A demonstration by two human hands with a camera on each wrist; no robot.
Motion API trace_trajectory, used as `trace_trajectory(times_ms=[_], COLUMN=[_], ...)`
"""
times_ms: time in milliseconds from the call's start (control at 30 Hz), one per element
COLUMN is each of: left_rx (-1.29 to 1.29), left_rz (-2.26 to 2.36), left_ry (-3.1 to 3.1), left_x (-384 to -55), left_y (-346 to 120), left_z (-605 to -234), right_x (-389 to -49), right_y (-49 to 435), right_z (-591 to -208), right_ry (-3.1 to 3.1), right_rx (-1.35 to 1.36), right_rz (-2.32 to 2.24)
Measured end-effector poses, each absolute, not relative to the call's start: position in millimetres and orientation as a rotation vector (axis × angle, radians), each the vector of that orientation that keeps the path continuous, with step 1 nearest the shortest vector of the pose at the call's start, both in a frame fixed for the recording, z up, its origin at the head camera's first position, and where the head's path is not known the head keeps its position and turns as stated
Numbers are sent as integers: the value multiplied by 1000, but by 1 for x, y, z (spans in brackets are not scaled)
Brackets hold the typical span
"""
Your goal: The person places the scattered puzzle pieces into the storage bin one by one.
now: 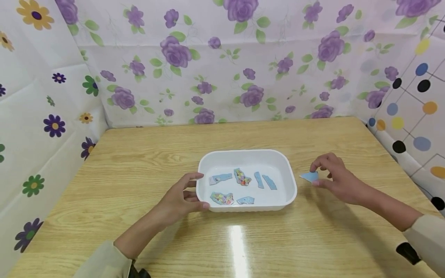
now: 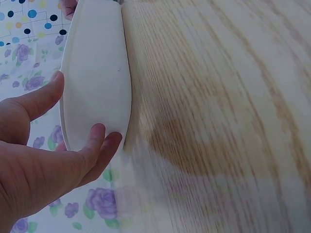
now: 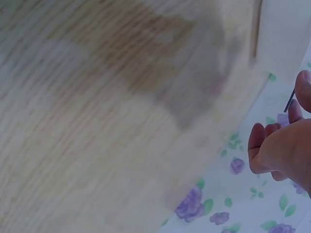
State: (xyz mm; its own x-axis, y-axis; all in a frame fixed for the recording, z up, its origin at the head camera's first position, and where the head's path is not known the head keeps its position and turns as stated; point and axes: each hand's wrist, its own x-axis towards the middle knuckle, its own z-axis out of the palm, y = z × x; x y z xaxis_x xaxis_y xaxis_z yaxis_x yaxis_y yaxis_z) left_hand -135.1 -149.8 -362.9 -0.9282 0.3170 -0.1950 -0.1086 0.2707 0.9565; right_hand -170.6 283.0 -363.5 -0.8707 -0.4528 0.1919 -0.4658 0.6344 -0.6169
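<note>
A white plastic tray [image 1: 243, 208] stands on the table with several flat, irregular puzzle pieces lying apart inside it. Some are plain light blue, like the slanted blue strip [image 1: 269, 182]; others, such as the colourful piece [image 1: 222, 198], carry a busy print. My left hand [image 1: 182, 197] grips the tray's left end, thumb at the rim and fingertips against the outer wall [image 2: 97, 73]. Just right of the tray, my right hand [image 1: 333, 177] pinches a pointed blue puzzle piece [image 1: 309, 176] between thumb and fingers. In the right wrist view that piece [image 3: 289, 101] appears edge-on as a thin dark line.
The wood-grain table [image 1: 146, 154] extends around the tray, with a bright light reflection in front. A purple-flowered sheet [image 1: 222, 77] hangs behind it. Patterned sheets close off both sides, with flowers at left and dots [image 1: 422, 85] at right.
</note>
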Motion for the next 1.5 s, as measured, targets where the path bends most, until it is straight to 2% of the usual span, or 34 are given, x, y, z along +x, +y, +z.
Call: trace_trajectory(times_ms=[833,1500], left_rx=[185,189], left_rz=[1700,1709], left_ry=[2196,2188], left_x=[-135,-137], left_y=[-151,-151], left_z=[-364,-364], right_x=[-178,-175], right_y=[222,187], right_z=[-338,-348], right_ry=[-2891,-2932], right_rx=[861,1028], right_rz=[1186,887])
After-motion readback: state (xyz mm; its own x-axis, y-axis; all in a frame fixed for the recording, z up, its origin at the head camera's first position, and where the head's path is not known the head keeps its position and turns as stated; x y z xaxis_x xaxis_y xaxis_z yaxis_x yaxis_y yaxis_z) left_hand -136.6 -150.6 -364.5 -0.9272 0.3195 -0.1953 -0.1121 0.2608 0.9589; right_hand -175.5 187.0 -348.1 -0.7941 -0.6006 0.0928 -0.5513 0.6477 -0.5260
